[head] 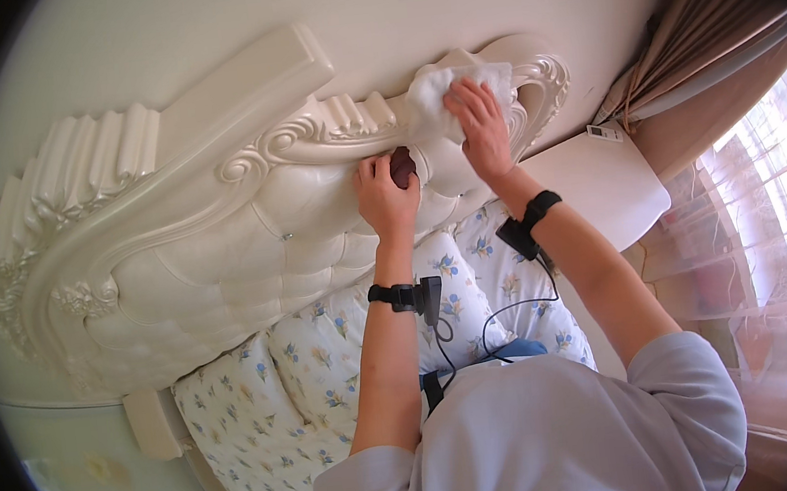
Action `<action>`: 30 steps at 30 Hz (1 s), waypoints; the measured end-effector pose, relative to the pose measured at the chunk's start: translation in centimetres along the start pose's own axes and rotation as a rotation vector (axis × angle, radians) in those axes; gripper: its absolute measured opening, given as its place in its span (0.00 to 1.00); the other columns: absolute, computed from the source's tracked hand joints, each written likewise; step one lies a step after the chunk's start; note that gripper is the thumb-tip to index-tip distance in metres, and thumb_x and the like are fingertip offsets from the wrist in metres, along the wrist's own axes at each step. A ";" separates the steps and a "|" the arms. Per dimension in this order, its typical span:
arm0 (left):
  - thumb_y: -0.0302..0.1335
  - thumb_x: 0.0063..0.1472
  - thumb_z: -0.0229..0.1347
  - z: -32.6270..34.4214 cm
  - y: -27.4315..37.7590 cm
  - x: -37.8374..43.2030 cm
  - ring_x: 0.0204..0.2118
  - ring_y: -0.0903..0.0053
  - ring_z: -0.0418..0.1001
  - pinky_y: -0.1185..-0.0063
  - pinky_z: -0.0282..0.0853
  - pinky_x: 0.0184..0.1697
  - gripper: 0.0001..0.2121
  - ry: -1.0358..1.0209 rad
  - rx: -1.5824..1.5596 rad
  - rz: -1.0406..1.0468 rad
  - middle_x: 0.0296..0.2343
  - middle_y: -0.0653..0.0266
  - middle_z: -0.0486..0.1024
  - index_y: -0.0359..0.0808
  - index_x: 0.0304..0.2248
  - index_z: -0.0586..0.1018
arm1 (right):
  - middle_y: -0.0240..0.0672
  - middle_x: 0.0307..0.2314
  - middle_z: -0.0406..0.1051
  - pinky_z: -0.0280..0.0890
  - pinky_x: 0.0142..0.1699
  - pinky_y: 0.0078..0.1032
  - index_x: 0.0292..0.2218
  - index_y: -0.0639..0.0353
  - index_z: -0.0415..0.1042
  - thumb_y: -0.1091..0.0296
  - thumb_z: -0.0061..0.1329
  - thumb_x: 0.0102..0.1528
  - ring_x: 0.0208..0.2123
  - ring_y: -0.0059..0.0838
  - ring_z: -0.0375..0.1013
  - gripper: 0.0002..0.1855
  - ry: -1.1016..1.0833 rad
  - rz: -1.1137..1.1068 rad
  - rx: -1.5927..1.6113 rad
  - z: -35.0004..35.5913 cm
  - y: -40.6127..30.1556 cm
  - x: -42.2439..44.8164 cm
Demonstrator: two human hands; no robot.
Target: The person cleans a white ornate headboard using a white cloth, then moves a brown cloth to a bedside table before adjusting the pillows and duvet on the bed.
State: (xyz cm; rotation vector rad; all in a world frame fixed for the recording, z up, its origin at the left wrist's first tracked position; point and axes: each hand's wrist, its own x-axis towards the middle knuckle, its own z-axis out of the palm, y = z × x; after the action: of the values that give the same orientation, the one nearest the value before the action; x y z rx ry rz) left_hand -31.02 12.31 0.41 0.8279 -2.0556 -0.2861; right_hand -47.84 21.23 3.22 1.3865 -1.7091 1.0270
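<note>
My right hand (480,125) lies with its fingers spread over a white cloth (428,98), pressing it against the carved top rail at the right end of a cream headboard (180,268). Lower and to its left, my left hand (388,196) is at the tufted panel just under the carved rail. Between its thumb and fingers sits a small dark brown object (402,167); its exact kind is not clear. Part of that object is hidden by the fingers. The headboard has glossy scrolls, fluted mouldings and buttoned padding.
Pillows (326,360) with a blue floral print lie below the headboard. A white bedside cabinet (595,181) at the right bears a remote control (605,133). Beyond it hang a brown curtain (695,34) and a sheer curtain (744,223). Cables run from black wrist-strapped devices (432,299).
</note>
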 end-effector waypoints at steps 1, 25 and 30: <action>0.28 0.43 0.62 0.4 0.4 0.0 0.43 0.60 0.69 0.65 0.71 0.42 0.18 -0.031 0.022 -0.039 0.38 0.63 0.72 0.40 0.37 0.77 | 0.40 0.47 0.67 0.57 0.59 0.45 0.47 0.59 0.71 0.88 0.44 0.39 0.53 0.45 0.64 0.30 0.003 0.007 -0.006 0.3 0.0 -1.5; 0.26 0.42 0.63 4.1 4.6 -1.1 0.45 0.62 0.70 0.68 0.70 0.45 0.20 -0.220 -0.002 0.072 0.42 0.64 0.71 0.40 0.39 0.78 | 0.44 0.37 0.66 0.62 0.47 0.40 0.42 0.58 0.69 0.86 0.51 0.38 0.44 0.51 0.66 0.27 0.237 0.493 0.060 -3.6 5.0 -3.5; 0.22 0.41 0.64 4.1 10.0 2.8 0.48 0.60 0.69 0.68 0.71 0.45 0.32 -0.021 -0.181 0.302 0.47 0.60 0.67 0.39 0.51 0.71 | 0.39 0.45 0.68 0.55 0.58 0.41 0.44 0.54 0.73 0.84 0.48 0.41 0.54 0.43 0.62 0.26 0.061 0.234 -0.194 -4.0 9.2 1.6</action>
State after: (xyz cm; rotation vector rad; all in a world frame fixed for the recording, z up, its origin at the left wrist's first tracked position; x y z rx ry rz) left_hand -39.95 17.60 4.63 0.3997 -2.1035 -0.3068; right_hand -57.05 25.14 5.01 1.0421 -1.9026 0.9873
